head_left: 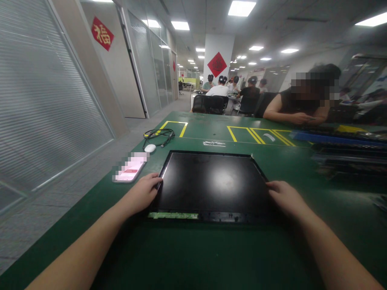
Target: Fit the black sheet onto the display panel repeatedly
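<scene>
Flat on the green worktop [211, 257], a black display panel [211, 183], glossy face up, with a strip of green circuit board [173, 216] exposed along its near left edge. Left hand [145, 192] pressed against the panel's left edge, fingers curled loosely over the rim near the near-left corner, gripping it lightly. Right hand [284, 197] resting on the right edge, fingers extended along the frame, touching but not clenched. Panel squarely between the two hands, just ahead of both forearms.

Left of the panel, just beyond the left hand, a phone [130, 170] with a lit pink screen. Farther off, a white mouse [150, 148] and a coiled black cable [159, 135]. Yellow tape outlines [256, 133] on the far part of the worktop. At far right, another person's arm [287, 117] resting on the worktop, beside stacked dark trays [347, 155].
</scene>
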